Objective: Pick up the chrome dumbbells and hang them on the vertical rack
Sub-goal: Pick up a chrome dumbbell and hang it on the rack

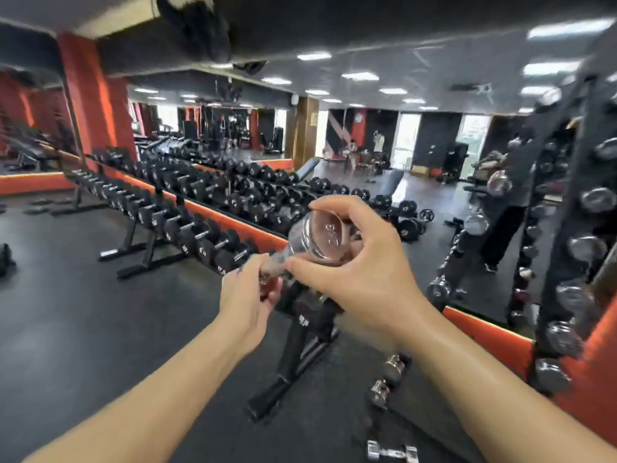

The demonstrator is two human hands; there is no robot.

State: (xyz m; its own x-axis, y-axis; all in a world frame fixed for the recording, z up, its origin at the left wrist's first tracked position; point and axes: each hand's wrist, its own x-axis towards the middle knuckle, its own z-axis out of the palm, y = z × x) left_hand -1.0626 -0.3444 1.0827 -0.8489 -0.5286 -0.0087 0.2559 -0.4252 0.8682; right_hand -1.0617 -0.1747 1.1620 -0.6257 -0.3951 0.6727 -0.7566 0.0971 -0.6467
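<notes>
Centre of view, raised clear of the floor [83, 329]: one chrome dumbbell [310, 240], tilted, upper head toward the camera, handle running down and to the left.

Right hand [360, 279]: clamped over the upper head, fingers curled round its rim from above, thumb against the lower edge.

Left hand [245, 300]: fingers closed round the lower end of the same dumbbell; lower head hidden inside the grip.

Writing: stamped figures on the end face of the held head, blurred, not legible. Small white numerals on the ends of the black dumbbells [200, 235], too smeared to read with confidence. White mark on the foot of the long black rack [302, 320] below the hands, unreadable.

Vertical rack [559, 212]: far right of view, dark upright post, chrome heads hung in tiers down it. Held dumbbell well apart from it, to its left.

On the floor, lower right: two more chrome dumbbells, one near the foot of the long rack [390, 375], one at the bottom edge [392, 451], apart from each other.

Behind: mirror [417, 145] along the wall with an orange band [484, 332] under it, black dumbbells in rows before it and repeated in the reflection. Whole picture motion-blurred.
</notes>
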